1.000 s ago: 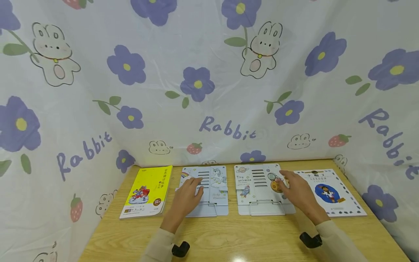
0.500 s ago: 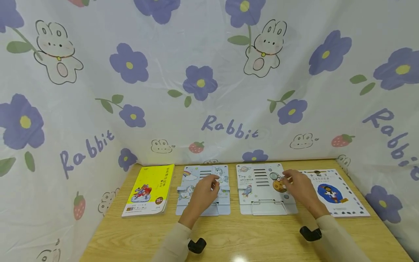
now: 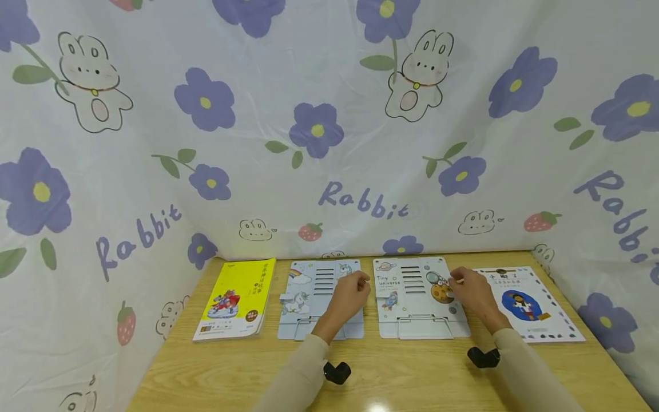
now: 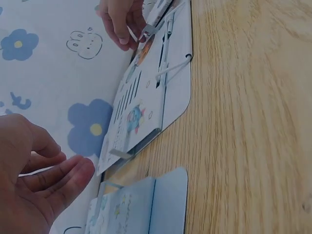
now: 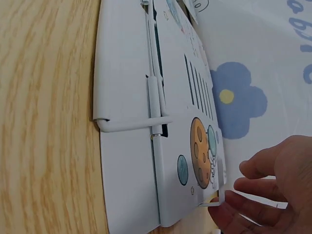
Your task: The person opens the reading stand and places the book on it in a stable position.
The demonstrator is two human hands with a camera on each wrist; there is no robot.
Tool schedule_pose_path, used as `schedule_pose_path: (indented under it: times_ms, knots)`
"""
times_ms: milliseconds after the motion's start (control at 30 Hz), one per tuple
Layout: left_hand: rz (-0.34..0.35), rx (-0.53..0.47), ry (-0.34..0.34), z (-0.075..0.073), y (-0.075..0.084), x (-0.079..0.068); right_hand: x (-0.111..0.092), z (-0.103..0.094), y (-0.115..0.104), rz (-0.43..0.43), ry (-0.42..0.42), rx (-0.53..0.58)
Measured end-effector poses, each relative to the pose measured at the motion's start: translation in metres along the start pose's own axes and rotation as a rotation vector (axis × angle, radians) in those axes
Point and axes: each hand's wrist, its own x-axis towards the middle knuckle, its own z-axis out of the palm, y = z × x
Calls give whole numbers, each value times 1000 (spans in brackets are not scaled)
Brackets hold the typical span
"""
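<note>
A pale blue metal book stand with unicorn pictures (image 3: 301, 303) lies folded flat on the table. Over its right side hovers my left hand (image 3: 349, 297), fingers loosely bent and holding nothing; the left wrist view shows its fingertips apart from the stand. To the right lies a white "Tiny universe" book stand (image 3: 412, 303) with a wire support (image 3: 424, 328) along its front. My right hand (image 3: 475, 292) is at that stand's right edge. In the right wrist view a fingertip touches the small page clip (image 5: 222, 192) there, the other fingers spread loosely.
A yellow book (image 3: 239, 297) lies at the left of the wooden table (image 3: 360, 372). A white book with a blue circle (image 3: 530, 303) lies at the right, partly behind my right arm. A patterned curtain (image 3: 268, 171) rises behind the table's back edge.
My left hand has moved right across the unicorn stand, from its slots to its right side, baring the left part. My right hand stays near the other stand's right edge, shifting slightly right.
</note>
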Motion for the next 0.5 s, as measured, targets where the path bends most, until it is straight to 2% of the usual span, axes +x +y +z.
schedule_pose_path:
  times_ms: [167, 300, 500]
  knots:
    - [-63, 11, -10, 12, 0, 10, 1, 1, 1, 52, -24, 19]
    - [-119, 21, -45, 18, 3, 14, 3, 3, 4, 91, -41, 42]
    - [-160, 28, -92, 25, 10, 19, 7, 5, 10, 102, -50, 66]
